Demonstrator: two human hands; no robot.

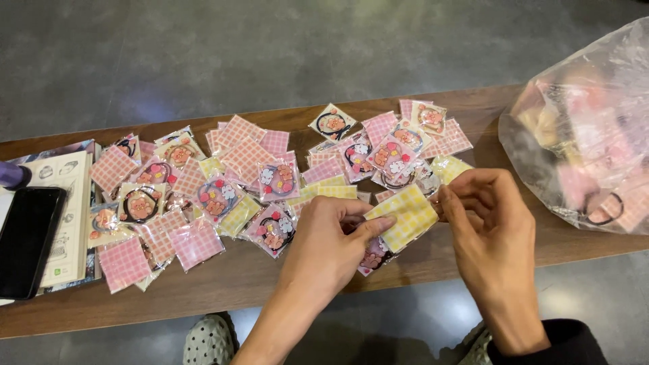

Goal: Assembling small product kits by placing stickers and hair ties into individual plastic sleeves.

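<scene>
A small yellow checked packet [404,215] is held between both my hands above the near edge of a wooden bench [284,274]. My left hand [329,238] pinches its left end with thumb and fingers. My right hand [488,217] pinches its right end. Under my left hand lies a clear packet with a pink hair tie [372,258]. Several pink and yellow checked packets with hair ties [223,192] are spread over the bench to the left and behind my hands.
A large clear plastic bag [588,128] filled with more packets sits at the bench's right end. A black phone [27,240] rests on a printed booklet [71,203] at the left end. Grey floor lies beyond, and my spotted shoes [209,341] show below.
</scene>
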